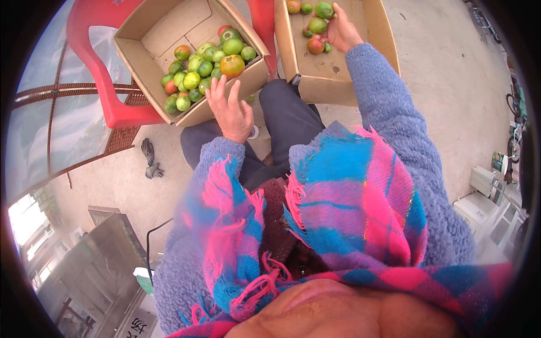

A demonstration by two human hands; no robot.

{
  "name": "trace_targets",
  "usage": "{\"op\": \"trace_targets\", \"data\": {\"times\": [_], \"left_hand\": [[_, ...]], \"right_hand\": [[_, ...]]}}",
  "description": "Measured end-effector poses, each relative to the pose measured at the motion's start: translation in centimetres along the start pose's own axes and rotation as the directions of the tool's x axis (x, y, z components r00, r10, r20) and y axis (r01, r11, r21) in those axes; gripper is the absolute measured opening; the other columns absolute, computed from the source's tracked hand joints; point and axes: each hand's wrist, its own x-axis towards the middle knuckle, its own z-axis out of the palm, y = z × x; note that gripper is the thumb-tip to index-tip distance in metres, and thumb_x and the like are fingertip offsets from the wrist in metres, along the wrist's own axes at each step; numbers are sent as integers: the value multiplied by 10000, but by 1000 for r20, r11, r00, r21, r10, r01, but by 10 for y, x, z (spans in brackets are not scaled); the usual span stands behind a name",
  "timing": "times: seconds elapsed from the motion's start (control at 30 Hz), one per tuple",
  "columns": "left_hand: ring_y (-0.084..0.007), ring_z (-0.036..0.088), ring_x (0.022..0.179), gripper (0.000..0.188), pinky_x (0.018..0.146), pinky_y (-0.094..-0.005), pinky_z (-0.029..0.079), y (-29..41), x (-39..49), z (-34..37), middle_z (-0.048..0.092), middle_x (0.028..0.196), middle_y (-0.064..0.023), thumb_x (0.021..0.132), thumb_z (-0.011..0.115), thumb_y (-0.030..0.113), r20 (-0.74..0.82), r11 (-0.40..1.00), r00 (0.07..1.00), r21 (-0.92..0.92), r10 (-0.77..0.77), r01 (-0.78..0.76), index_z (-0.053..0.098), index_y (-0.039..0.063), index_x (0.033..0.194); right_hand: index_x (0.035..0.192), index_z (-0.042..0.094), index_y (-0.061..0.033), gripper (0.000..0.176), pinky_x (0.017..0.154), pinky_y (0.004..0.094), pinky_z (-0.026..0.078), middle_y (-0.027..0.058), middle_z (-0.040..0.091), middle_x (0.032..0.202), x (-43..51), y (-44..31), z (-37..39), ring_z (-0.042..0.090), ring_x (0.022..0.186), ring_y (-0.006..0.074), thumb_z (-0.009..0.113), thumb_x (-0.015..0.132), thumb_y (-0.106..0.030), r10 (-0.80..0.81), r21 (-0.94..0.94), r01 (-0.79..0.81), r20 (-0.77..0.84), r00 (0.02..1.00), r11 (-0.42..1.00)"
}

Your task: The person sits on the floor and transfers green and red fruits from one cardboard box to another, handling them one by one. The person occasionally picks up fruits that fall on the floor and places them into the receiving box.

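My right hand (343,30) is inside the right cardboard box (327,91), its fingers around a green tomato (324,10) and a second green tomato (318,25). Just below them lies an orange-red tomato (315,46), with a few more tomatoes (293,7) towards the far left corner. Over the near wall of the left cardboard box (169,21) is my left hand (231,110), empty, fingers spread. Its fingertips come close to the heap of mostly green tomatoes (192,80) in that box. A large orange-green tomato (232,66) sits on top of the heap.
A red plastic chair (99,80) stands behind and left of the left box. Dark gloves (151,158) lie on the concrete floor (169,190). My knees (287,105) are against the boxes' near side. A fringed plaid scarf (338,203) hangs over my chest and arms.
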Motion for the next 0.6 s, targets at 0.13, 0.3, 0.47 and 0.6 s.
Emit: {"op": "trace_targets", "data": {"times": [0.13,0.3,0.47,0.6], "left_hand": [[-382,415,1273,649,1068,-499,314,-7,-3,-1,422,1370,-193,692,602,-37,14,978,1000,-210,14,-11,450,57,1316],[-351,490,1172,680,963,-410,428,-22,-16,-6,495,1278,-172,739,684,48,64,954,995,-285,-79,94,426,89,1367],[-334,534,1085,570,911,-397,458,-47,-32,-18,529,1183,-153,764,682,69,32,951,973,-205,-229,231,511,128,1305],[-346,521,1101,522,946,-409,435,-91,-30,-23,521,1174,-180,765,680,67,-178,953,938,-115,-296,279,536,94,1266]], "right_hand": [[1149,561,-47,593,519,254,475,115,666,929,-30,59,65,628,645,165,353,956,-567,204,-330,-155,121,971,931],[1141,571,-58,667,467,227,420,62,628,855,-36,170,137,605,575,155,329,935,-645,358,-643,-259,25,933,720],[1240,495,-81,614,541,243,457,59,594,918,-31,215,150,625,665,165,372,945,-605,416,-508,-322,80,906,799],[1190,515,-81,470,553,247,467,63,605,951,-33,227,144,634,692,175,413,974,-485,401,-425,-354,22,916,833]]}}
